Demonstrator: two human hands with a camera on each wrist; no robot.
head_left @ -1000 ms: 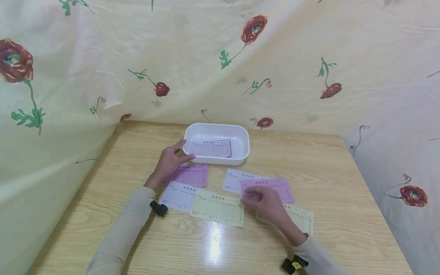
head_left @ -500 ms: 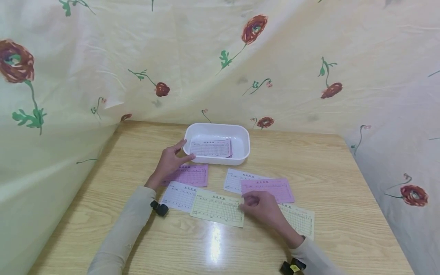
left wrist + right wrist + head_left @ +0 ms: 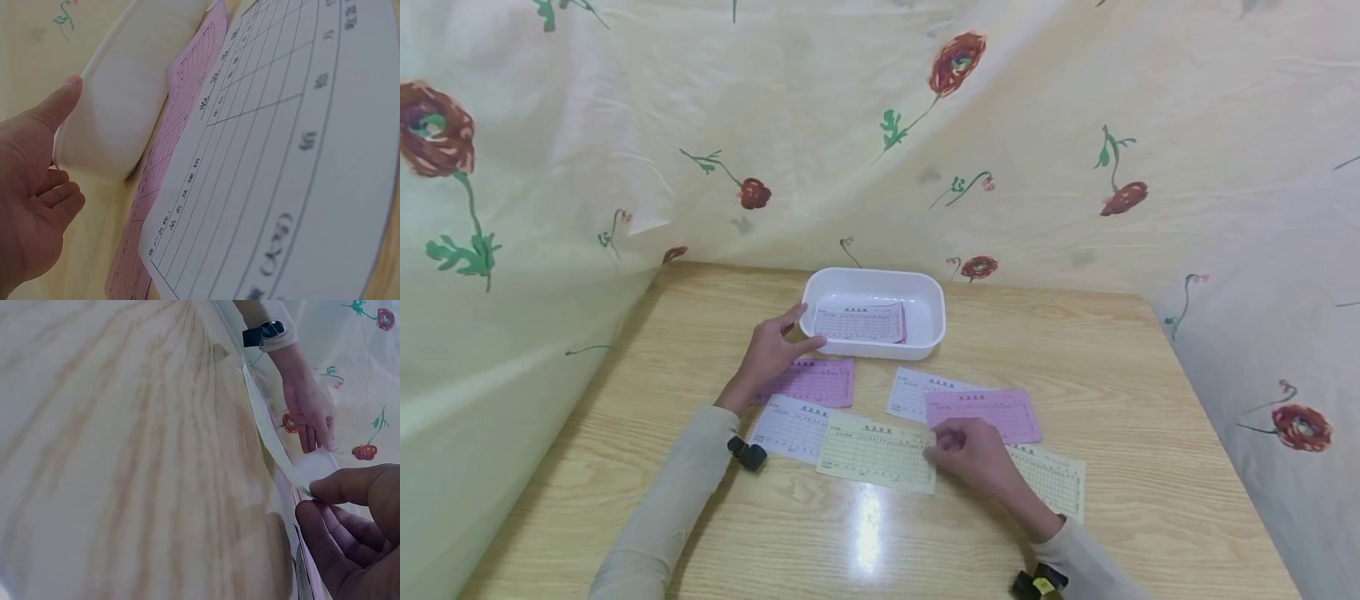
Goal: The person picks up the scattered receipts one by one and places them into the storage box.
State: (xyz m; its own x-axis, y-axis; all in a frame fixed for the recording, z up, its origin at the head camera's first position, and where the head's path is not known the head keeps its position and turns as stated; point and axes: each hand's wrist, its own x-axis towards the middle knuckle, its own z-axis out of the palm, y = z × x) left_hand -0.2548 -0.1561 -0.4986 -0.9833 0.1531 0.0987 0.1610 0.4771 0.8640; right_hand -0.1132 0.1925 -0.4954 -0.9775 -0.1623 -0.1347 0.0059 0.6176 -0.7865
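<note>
Right hand (image 3: 977,454) pinches yellow slip (image 3: 874,454); it extends leftward

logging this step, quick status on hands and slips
Left hand holding white tray at its left end. Right hand pinching left yellow slip by its right edge. Slip overlaps a white slip; no other slip seen on top.

Cream sleeves (image 3: 666,500), black wrist cameras (image 3: 752,457).

Head view high, wrist views close
</note>
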